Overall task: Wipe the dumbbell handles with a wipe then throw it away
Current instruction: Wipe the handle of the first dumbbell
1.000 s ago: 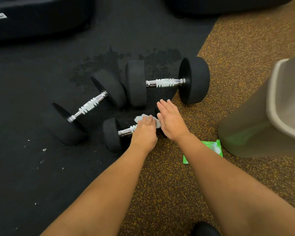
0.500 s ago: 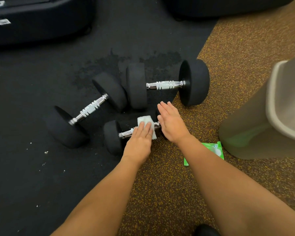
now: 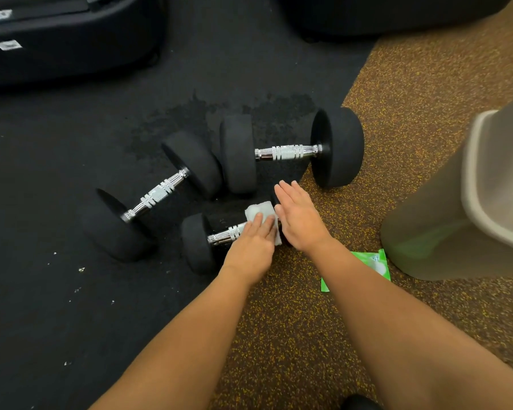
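Three black dumbbells with chrome handles lie on the floor. The nearest, smallest dumbbell (image 3: 197, 242) has a white wipe (image 3: 259, 211) laid over the right part of its handle. My left hand (image 3: 253, 247) presses flat on the wipe with straight fingers. My right hand (image 3: 298, 220) lies flat, fingers straight, on that dumbbell's right head, which it hides. A second dumbbell (image 3: 157, 195) lies to the left, a third dumbbell (image 3: 288, 152) behind.
A beige bin (image 3: 456, 220) with an open rim stands at the right. A green wipe packet (image 3: 376, 261) lies on the speckled brown floor by my right forearm. Black equipment bases (image 3: 71, 39) line the far edge. The dumbbells sit on a black mat.
My left hand has slid back toward me along the handle, uncovering the wipe's far end. The right hand has stayed on the dumbbell head.
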